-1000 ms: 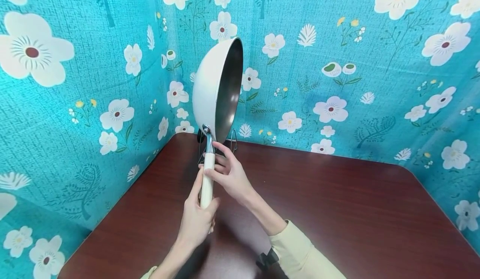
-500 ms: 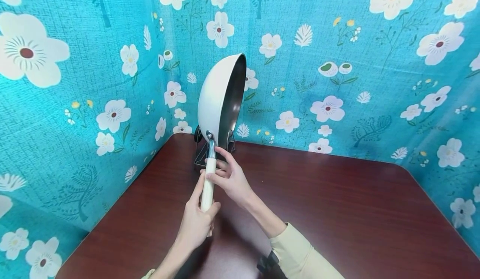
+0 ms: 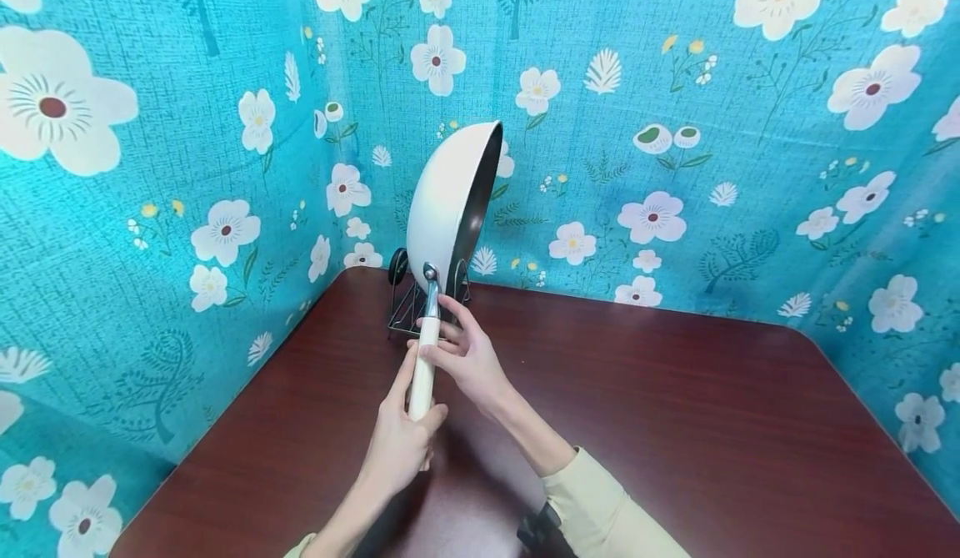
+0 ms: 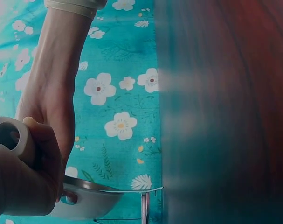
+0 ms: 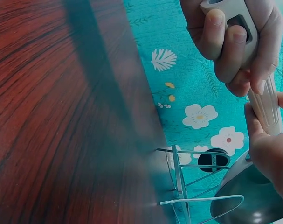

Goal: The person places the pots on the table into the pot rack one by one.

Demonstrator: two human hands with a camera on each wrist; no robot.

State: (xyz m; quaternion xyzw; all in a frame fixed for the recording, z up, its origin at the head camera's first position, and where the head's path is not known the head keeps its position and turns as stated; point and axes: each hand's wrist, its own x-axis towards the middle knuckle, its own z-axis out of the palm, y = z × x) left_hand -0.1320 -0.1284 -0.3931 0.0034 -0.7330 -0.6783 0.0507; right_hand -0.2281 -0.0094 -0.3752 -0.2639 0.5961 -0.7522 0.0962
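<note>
A deep, round frying pan (image 3: 450, 199), white outside and dark inside, stands on edge with its opening towards the right. Its cream handle (image 3: 423, 383) points down towards me. The left hand (image 3: 393, 441) grips the lower part of that handle, fingers wrapped round it in the right wrist view. Higher up, the right hand (image 3: 476, 366) holds the handle near its metal neck between thumb and fingers. Behind the handle a wire rack (image 3: 401, 320) with a black round piece stands on the table. The pan's lower edge overlaps the rack; whether it bears on it I cannot tell.
The dark red-brown table (image 3: 660, 408) stretches away to the right of the hands. A turquoise flowered cloth (image 3: 585, 166) hangs close behind the table and along its left side. The rack stands near the back left corner.
Both hands have brought the pan down and slightly to the right, towards the rack. It leans further to the right now, and more of the rack shows. Both hands keep their hold.
</note>
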